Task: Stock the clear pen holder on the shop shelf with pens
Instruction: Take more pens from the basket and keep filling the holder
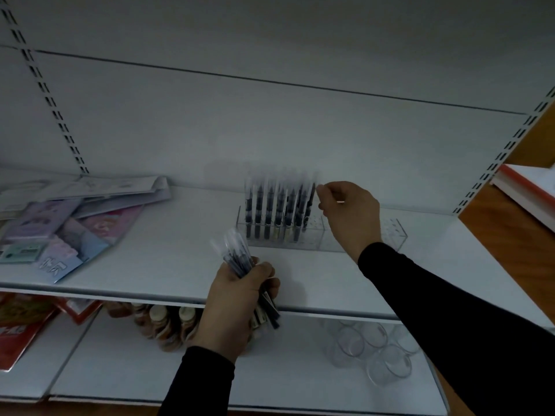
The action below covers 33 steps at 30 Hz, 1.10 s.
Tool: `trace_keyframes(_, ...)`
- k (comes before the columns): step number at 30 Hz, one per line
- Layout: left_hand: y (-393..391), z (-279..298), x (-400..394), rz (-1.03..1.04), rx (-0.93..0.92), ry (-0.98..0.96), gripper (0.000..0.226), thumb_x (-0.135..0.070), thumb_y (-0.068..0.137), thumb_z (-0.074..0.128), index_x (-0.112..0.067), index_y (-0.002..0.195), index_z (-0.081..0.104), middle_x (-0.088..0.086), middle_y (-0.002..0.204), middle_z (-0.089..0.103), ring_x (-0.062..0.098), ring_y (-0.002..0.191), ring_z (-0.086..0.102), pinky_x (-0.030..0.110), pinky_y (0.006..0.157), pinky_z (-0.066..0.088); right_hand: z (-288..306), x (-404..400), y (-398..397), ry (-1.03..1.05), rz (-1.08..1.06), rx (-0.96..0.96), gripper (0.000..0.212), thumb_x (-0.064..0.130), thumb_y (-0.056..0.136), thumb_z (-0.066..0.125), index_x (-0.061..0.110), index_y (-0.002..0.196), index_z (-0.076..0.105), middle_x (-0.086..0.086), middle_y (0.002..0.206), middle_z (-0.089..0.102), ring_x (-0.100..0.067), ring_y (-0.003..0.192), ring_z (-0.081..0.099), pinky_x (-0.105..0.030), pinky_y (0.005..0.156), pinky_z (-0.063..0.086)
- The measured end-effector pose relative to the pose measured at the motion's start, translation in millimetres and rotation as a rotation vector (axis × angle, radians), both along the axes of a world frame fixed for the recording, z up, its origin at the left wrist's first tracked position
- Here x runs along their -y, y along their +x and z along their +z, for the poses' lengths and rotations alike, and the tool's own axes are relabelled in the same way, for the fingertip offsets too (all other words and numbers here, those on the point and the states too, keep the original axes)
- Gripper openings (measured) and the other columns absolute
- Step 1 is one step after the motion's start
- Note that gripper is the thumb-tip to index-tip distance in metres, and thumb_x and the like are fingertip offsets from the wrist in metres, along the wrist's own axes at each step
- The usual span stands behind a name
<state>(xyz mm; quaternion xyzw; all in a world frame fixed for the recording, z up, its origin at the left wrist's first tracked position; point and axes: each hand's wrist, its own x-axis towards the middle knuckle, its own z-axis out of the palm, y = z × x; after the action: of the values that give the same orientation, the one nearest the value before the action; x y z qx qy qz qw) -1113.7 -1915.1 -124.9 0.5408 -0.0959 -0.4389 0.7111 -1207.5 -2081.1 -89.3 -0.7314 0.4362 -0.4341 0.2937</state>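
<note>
Two hands: L hand (pixel 240 292) grips pen bundle (pixel 237 256), R hand (pixel 350 205) pinches pen (pixel 310 202) at holder (pixel 327 235).

We see a white metal shop shelf unit (pixel 156 274) with slotted uprights (pixel 45 88), a plain white back panel (pixel 270 121), dim light, and wooden flooring (pixel 510 235) at right.

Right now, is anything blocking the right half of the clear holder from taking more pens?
Nothing visible does. The pen holder's right half stands bare; only the right hand, pinching a pen, hangs before it.
</note>
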Motion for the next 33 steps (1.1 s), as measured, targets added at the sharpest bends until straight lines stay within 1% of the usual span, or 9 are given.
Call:
trace_keyframes(4, -2, -1, 0, -0.025, -0.037, -0.026, 0.007, -0.006, 0.09, 0.061, -0.003, 0.094, 0.056, 0.012, 0.072, 0.062, 0.019, 0.059, 0.066, 0.029, 0.056, 0.055, -3, -18, -4, 0.131, 0.064, 0.079, 0.017, 0.037, 0.091, 0.062, 0.023, 0.084, 0.068, 0.005, 0.082, 0.072, -0.012, 0.079, 0.07, -0.029, 0.078, 0.058)
trace_keyframes(8, -4, -1, -1, -0.059, 0.017, -0.02, 0.009, -0.009, 0.09, 0.063, -0.005, 0.093, 0.056, 0.01, 0.07, 0.06, 0.021, 0.061, 0.067, 0.032, 0.06, 0.055, -6, -42, -3, 0.284, 0.247, 0.012, 0.023, 0.037, 0.089, 0.066, 0.017, 0.078, 0.071, -0.001, 0.073, 0.073, -0.016, 0.07, 0.07, -0.038, 0.076, 0.06)
trace_keyframes(12, -6, -3, -4, -0.112, 0.172, 0.016, 0.012, -0.011, 0.09, 0.062, -0.007, 0.098, 0.054, 0.011, 0.08, 0.058, 0.015, 0.058, 0.063, 0.031, 0.059, 0.053, -4, -63, 3, 0.378, 0.443, -0.066, 0.021, 0.039, 0.085, 0.07, 0.019, 0.078, 0.07, -0.001, 0.075, 0.071, -0.012, 0.069, 0.067, -0.031, 0.072, 0.059)
trace_keyframes(15, -6, -4, -5, -0.155, 0.263, 0.014, 0.017, -0.013, 0.092, 0.059, -0.012, 0.109, 0.058, 0.01, 0.092, 0.066, 0.016, 0.061, 0.061, 0.027, 0.06, 0.054, -4, -71, 8, 0.408, 0.512, -0.135, 0.026, 0.047, 0.079, 0.074, 0.021, 0.081, 0.071, 0.003, 0.077, 0.071, -0.011, 0.072, 0.068, -0.03, 0.073, 0.06)
trace_keyframes(19, -6, -6, -5, -0.178, 0.31, 0.031, 0.022, -0.018, 0.09, 0.063, -0.013, 0.111, 0.059, 0.013, 0.096, 0.066, 0.018, 0.067, 0.058, 0.023, 0.057, 0.051, -4, -71, 12, 0.452, 0.495, -0.154, 0.031, 0.044, 0.076, 0.078, 0.014, 0.084, 0.073, -0.005, 0.077, 0.073, -0.014, 0.069, 0.069, -0.034, 0.074, 0.06)
trace_keyframes(24, -8, -2, -5, -0.19, 0.308, -0.036, 0.025, -0.023, 0.088, 0.066, -0.015, 0.111, 0.063, 0.006, 0.089, 0.066, 0.009, 0.061, 0.054, 0.022, 0.057, 0.049, 0, -68, 10, 0.469, 0.484, -0.14, 0.026, 0.036, 0.083, 0.074, 0.011, 0.079, 0.075, -0.007, 0.074, 0.074, -0.01, 0.066, 0.067, -0.025, 0.069, 0.056)
trace_keyframes(26, -9, 0, -5, -0.195, 0.326, -0.056, 0.023, -0.026, 0.09, 0.064, -0.02, 0.112, 0.063, 0.004, 0.092, 0.069, 0.007, 0.059, 0.055, 0.022, 0.057, 0.049, 3, -66, 9, 0.52, 0.455, -0.056, 0.025, 0.033, 0.083, 0.074, 0.008, 0.084, 0.073, -0.004, 0.073, 0.073, -0.01, 0.065, 0.067, -0.022, 0.065, 0.056)
trace_keyframes(30, -11, 2, -5, -0.18, 0.322, -0.04, 0.02, -0.027, 0.091, 0.062, -0.015, 0.107, 0.063, 0.001, 0.068, 0.059, 0.011, 0.054, 0.056, 0.02, 0.052, 0.048, 6, -63, 6, 0.614, 0.376, 0.11, 0.026, 0.029, 0.084, 0.073, 0.004, 0.082, 0.069, -0.001, 0.074, 0.07, -0.008, 0.062, 0.064, -0.024, 0.066, 0.058)
trace_keyframes(33, -11, 2, -5, -0.191, 0.309, -0.027, 0.02, -0.027, 0.09, 0.062, -0.011, 0.102, 0.061, 0.001, 0.066, 0.058, 0.012, 0.053, 0.058, 0.021, 0.053, 0.048, 5, -63, 4, 0.634, 0.325, 0.151, 0.023, 0.03, 0.085, 0.073, 0.008, 0.079, 0.068, -0.002, 0.074, 0.069, -0.008, 0.059, 0.063, -0.023, 0.063, 0.056)
